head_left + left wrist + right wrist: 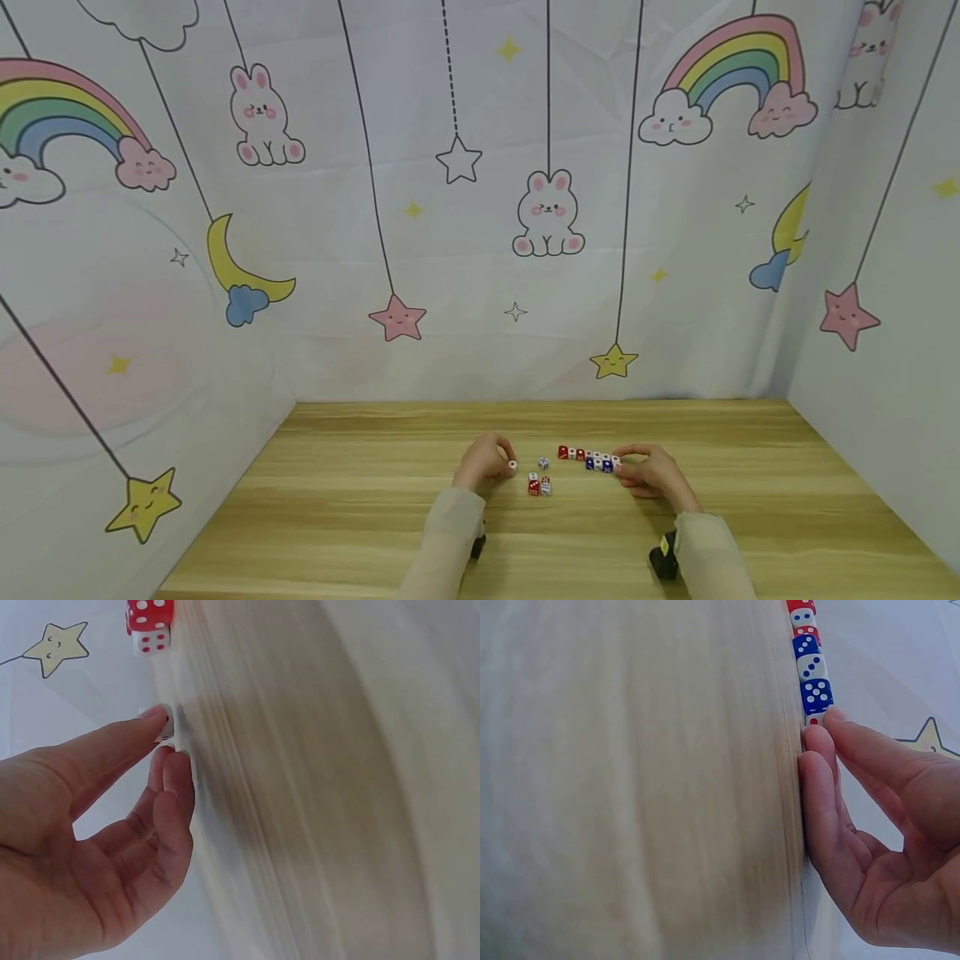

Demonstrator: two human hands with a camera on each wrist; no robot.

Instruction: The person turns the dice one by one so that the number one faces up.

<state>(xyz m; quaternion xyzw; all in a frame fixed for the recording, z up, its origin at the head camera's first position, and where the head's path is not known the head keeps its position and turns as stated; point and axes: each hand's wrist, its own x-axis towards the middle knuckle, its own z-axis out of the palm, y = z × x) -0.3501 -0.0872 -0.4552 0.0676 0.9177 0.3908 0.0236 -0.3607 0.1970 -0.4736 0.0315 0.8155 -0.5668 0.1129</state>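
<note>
My left hand (486,461) pinches a white die (167,724) between thumb and fingertips, low at the wooden tabletop. With thumb and fingers my right hand (654,473) holds a white die with a red dot (814,720) at the right end of a line of dice. Along that line, blue dice (816,693) alternate with white ones, and a red die (562,452) is at the far left end. Between the hands lie a loose white-and-blue die (543,462) and a small cluster with a red die (534,489) and a white die (545,489).
The wooden table (360,533) meets a printed fabric backdrop (465,250) at its back edge, with more fabric walls on both sides. A black wrist device (664,557) sits by the right sleeve (708,550).
</note>
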